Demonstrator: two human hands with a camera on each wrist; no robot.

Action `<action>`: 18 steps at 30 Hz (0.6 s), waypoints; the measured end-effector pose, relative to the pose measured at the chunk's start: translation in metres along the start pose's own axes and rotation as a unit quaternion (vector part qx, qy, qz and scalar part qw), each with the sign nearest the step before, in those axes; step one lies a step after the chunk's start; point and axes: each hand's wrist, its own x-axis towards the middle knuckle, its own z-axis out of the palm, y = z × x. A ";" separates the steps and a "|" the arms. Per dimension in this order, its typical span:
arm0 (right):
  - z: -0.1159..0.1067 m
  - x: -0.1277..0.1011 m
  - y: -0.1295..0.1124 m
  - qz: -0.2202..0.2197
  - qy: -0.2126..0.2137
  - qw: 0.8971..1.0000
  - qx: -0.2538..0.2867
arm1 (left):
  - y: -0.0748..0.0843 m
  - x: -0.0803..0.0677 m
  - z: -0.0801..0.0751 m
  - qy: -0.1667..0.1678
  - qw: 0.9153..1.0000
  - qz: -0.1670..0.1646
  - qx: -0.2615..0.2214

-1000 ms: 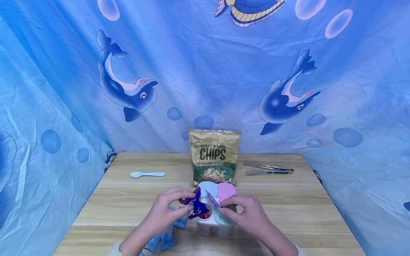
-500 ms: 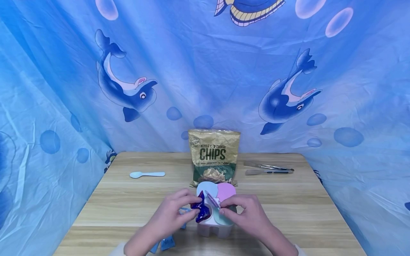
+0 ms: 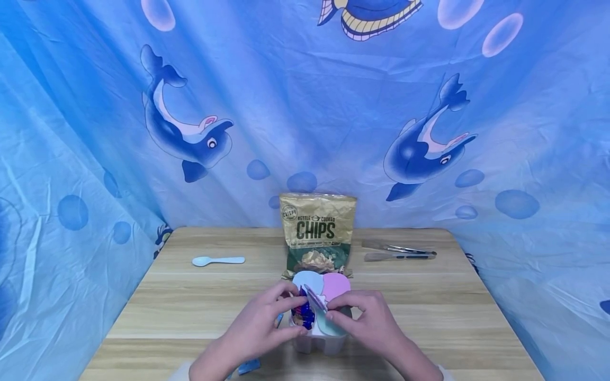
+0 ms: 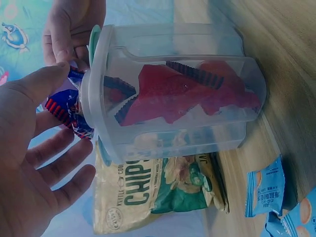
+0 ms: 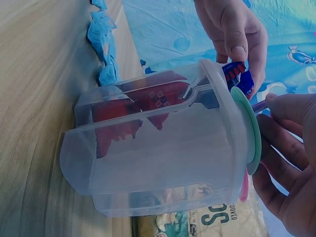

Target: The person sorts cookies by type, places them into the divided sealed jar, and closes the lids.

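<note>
A clear container [image 3: 316, 330] with red packets inside is stood on the table [image 3: 429, 312], in front of the chips bag [image 3: 317, 233]. Its purple lid flap [image 3: 315, 297] is pinched up by the right hand [image 3: 369, 320]. A blue packet [image 3: 304, 312] is pinched at the open compartment's mouth by the left hand [image 3: 259, 330].

chips bag [image 3: 317, 233] gold-green | spoon [image 3: 218, 261] pale blue | wrapper [image 3: 304, 313] blue-red striped | curtain [image 3: 305, 106] blue, dolphins
</note>
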 end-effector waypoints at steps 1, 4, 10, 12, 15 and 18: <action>0.000 0.000 0.000 0.000 0.000 1.000 0.000 | 0.000 0.000 0.001 0.003 1.000 0.004 0.003; 0.000 0.000 0.000 -0.002 0.002 1.000 0.000 | 0.000 0.002 0.003 0.019 1.000 0.022 0.004; 0.001 0.000 0.000 -0.006 0.003 1.000 0.003 | 0.000 0.006 0.010 0.054 0.997 0.061 0.006; 0.001 0.000 0.000 -0.006 0.003 1.000 0.004 | 0.000 0.007 0.011 0.061 0.996 0.063 0.004; 0.001 0.000 0.000 -0.010 0.004 1.000 0.004 | 0.002 0.009 0.012 0.062 0.996 0.064 0.002; 0.001 0.000 0.000 -0.011 0.005 1.000 0.003 | 0.002 0.010 0.012 0.059 0.996 0.071 0.004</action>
